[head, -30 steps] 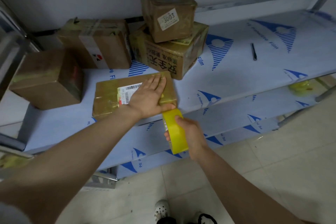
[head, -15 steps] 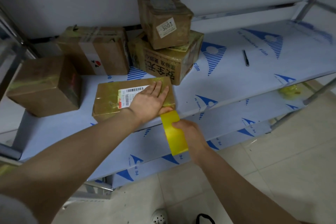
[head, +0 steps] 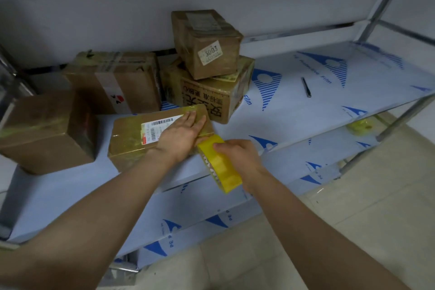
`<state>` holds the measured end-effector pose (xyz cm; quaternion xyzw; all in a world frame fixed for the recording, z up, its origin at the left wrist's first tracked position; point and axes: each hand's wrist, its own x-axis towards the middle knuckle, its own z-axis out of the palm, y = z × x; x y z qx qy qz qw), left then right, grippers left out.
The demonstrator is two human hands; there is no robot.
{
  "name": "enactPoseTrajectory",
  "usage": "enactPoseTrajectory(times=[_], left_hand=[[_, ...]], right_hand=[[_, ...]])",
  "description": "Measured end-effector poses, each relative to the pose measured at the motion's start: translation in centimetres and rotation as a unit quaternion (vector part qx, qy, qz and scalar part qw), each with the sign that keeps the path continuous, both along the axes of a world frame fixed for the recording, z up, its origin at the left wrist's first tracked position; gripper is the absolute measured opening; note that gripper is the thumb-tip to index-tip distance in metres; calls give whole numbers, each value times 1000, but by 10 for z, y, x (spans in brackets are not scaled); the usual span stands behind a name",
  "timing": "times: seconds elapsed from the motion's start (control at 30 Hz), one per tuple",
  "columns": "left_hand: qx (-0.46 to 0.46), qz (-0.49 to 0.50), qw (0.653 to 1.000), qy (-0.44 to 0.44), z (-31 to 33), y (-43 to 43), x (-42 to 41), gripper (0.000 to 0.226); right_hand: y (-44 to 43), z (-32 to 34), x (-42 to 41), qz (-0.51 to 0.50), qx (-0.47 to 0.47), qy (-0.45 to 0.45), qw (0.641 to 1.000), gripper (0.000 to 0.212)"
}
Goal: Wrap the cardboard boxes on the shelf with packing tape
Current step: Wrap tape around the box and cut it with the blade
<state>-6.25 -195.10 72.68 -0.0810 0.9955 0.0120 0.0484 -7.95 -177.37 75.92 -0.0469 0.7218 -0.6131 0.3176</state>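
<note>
A flat cardboard box (head: 128,136) with a barcode label lies at the front of the shelf (head: 306,120), glossy with yellowish tape. My left hand (head: 182,134) presses flat on its right end, fingers straight. My right hand (head: 235,156) grips a yellow tape roll (head: 220,163) just off the box's right front corner, at the shelf's edge. The tape strip between roll and box is hidden under my left hand.
Other boxes stand behind: one at the left (head: 47,129), one at the back (head: 115,80), and a small box marked 3003 (head: 207,42) stacked on a printed box (head: 211,94). A pen (head: 306,87) lies to the right. Another yellow roll (head: 360,126) sits on the lower shelf.
My right hand has brought the tape roll up closer to the box's right end. My left hand has stayed pressed on the box. The camera has tilted upward.
</note>
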Motion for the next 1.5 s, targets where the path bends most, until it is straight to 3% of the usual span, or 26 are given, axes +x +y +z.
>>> enactPoseTrajectory(times=[0.1, 0.27, 0.37, 0.6, 0.7, 0.83, 0.93, 1.07, 1.2, 1.37, 1.5], left_hand=[[24, 12, 1000, -5, -1, -4, -3, 66], [38, 12, 998, -58, -1, -6, -3, 76], [78, 15, 994, -74, 6, -10, -5, 76], [195, 70, 974, -88, 26, -10, -17, 71], [239, 134, 959, -74, 35, -13, -26, 58], [213, 184, 959, -21, 45, 4, -38, 41], [182, 185, 963, -75, 49, 21, -46, 42], [148, 205, 958, -135, 34, 30, -36, 63], [198, 248, 945, -75, 23, 36, -30, 76], [238, 289, 927, -9, 21, 35, -41, 59], [265, 315, 911, 10, 22, 34, -51, 47]], right_hand=[[-4, 1, -3, 1, 3, 36, 999, 15], [7, -15, -4, -23, 16, 104, 994, 28], [11, -19, -2, -34, -4, 103, 994, 24], [14, -18, -10, 34, -1, 116, 993, 25], [16, -19, -20, 79, -10, 113, 990, 27], [30, -19, -46, 89, -27, 101, 990, 29], [45, -18, -91, 58, -26, 120, 991, 16], [66, -32, -153, 72, 36, 144, 986, 15], [83, -55, -213, 18, 101, 225, 969, 22], [111, -65, -286, 10, 213, 312, 926, 38], [115, -73, -328, 68, 331, 334, 880, 49]])
